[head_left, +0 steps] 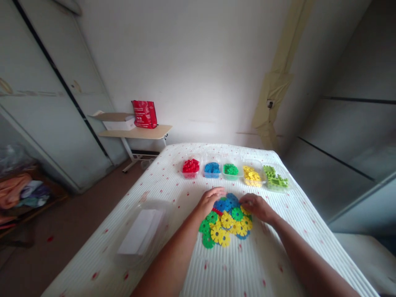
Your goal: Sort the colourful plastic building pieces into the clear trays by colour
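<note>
A loose pile of slotted plastic flower discs [227, 220], in yellow, green and blue with a bit of red, lies on the table in front of me. My left hand [212, 199] rests along the far left side of the pile, fingers stretched forward and palm turned toward the discs; it is open. At the upper right edge of the pile is my right hand [259, 207], its fingers bent and closed together over the discs. A yellow disc [244, 210] lies right under these fingertips. Whatever the right fingers pinch is hidden.
Behind the pile stand clear tubs of red pieces [191, 166], blue pieces [212, 168], green pieces [230, 169], yellow pieces [252, 176] and light-green blocks [275, 178]. At left lies a clear plastic tray [165, 210] with white paper [141, 232]. A side table [154, 131] holds a red bag [144, 114].
</note>
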{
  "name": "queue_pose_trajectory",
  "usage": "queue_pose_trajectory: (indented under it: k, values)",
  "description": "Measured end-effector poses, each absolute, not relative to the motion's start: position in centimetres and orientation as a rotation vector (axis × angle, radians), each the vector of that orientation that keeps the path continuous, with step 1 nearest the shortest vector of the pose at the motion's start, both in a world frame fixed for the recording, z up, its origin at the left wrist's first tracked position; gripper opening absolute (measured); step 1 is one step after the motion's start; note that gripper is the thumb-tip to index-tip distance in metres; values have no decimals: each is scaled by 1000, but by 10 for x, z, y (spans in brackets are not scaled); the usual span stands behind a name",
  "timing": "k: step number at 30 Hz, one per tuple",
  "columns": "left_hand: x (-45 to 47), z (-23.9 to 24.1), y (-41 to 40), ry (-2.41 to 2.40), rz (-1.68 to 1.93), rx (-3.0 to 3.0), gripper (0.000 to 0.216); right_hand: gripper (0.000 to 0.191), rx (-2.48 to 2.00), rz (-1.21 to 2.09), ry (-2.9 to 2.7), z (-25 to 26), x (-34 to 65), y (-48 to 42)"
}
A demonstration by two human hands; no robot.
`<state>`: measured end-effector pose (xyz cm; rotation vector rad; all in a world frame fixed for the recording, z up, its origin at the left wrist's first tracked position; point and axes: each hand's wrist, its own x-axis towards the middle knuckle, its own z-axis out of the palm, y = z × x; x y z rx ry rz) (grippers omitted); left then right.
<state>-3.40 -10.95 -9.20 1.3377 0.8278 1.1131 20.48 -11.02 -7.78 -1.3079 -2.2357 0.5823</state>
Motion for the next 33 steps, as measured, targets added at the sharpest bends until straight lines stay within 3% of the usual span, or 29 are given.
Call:
queue_pose_trajectory:
  k: [9,17,20,24,33]
  values:
    - [-61,-101,-119,1163,1484,1157,33,19,-1069,328,-2376,-46,145,-139]
    - [-77,-109,-132,1223,1584,1014,30,18,-1567,30,-2663,-49,93,-149]
    - [-80,-109,-133,1238,1635,978,30,24,-1617,14,-2642,-52,90,-148]
    - [-87,-112,-129,1295,1714,932,29,18,-1667,125,-2599,-43,89,-138]
    - [-85,-105,-127,1375,1722,1002,24,24,-1742,119,-2134,21,26,-35]
